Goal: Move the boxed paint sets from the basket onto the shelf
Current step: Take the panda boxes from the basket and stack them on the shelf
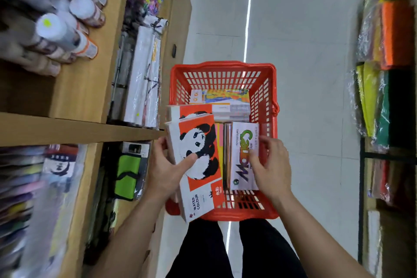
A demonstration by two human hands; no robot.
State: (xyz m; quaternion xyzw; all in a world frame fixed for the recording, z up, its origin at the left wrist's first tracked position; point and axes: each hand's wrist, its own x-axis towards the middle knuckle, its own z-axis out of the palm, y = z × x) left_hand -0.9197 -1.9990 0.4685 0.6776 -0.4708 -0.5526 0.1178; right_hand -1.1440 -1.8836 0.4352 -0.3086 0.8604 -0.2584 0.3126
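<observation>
A red plastic basket stands on the floor in front of my legs. My left hand grips a stack of two orange-and-white panda watercolour boxes over the basket's left rim, thumb across the top box. My right hand holds a white boxed paint set with green and black lettering inside the basket, fingers curled on its right edge. More paint boxes lie at the basket's far end. The wooden shelf is to the left.
The shelf unit holds white spray cans, plastic-wrapped white packs, a green and black pouch and wrapped coloured goods below. Across the pale tiled aisle, a dark rack holds coloured sheets.
</observation>
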